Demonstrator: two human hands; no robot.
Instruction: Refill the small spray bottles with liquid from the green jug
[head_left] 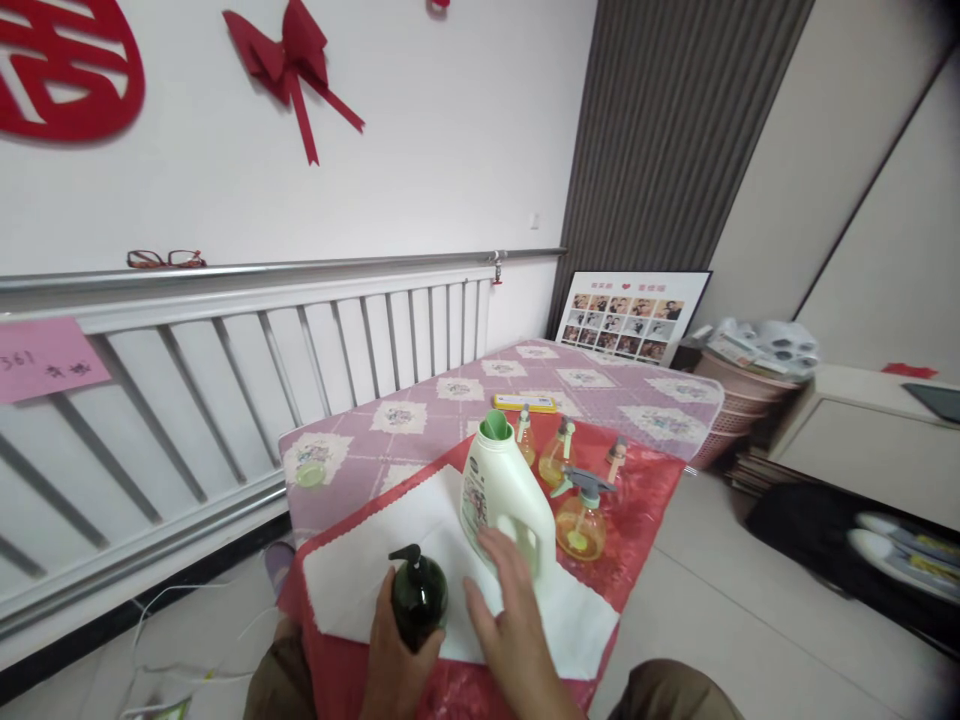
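My left hand [401,635] is wrapped round a dark green pump bottle [418,596] with a black pump head, upright near the front of the table. With its fingers apart, my right hand [508,610] reaches in front of a large pale detergent jug [504,490]; whether the fingertips touch it I cannot tell. The jug stands upright, and a green spout shows in its uncapped mouth. Beneath both lies a white cloth [367,540] on a red plastic sheet [637,500]. Right of the jug stands a grey-headed spray bottle [582,520] with yellow liquid.
Several more spray bottles [555,460] stand behind the jug, near a yellow flat box [525,403]. A pale green cap [310,474] lies on the tablecloth [375,450] at left. A white radiator [300,370] runs along the wall. Pink baskets [742,400] stand beyond the table's right end.
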